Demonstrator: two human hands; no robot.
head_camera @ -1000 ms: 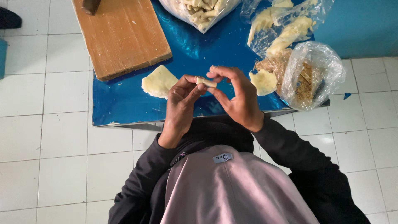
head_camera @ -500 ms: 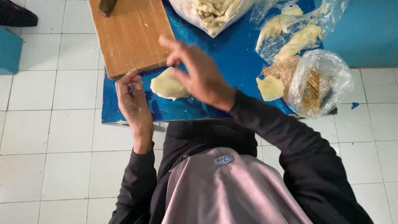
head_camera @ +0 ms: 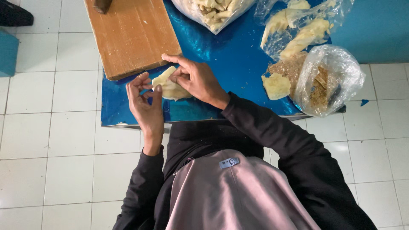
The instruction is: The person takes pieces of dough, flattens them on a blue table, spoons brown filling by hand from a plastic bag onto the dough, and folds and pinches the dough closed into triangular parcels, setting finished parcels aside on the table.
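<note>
On the blue table [head_camera: 221,55], just beside the wooden board [head_camera: 132,34], your right hand [head_camera: 198,79] is pinching the pale dough piece [head_camera: 168,87] with fingers closed on it; your left hand [head_camera: 145,102] is half curled, possibly touching its edge.

You have three clear plastic bags on the blue table: one [head_camera: 213,12] at the top edge, one [head_camera: 298,25] top right, a crumb-filled one [head_camera: 330,81] below it.

A small grey label [head_camera: 229,162] sits on your clothing.
</note>
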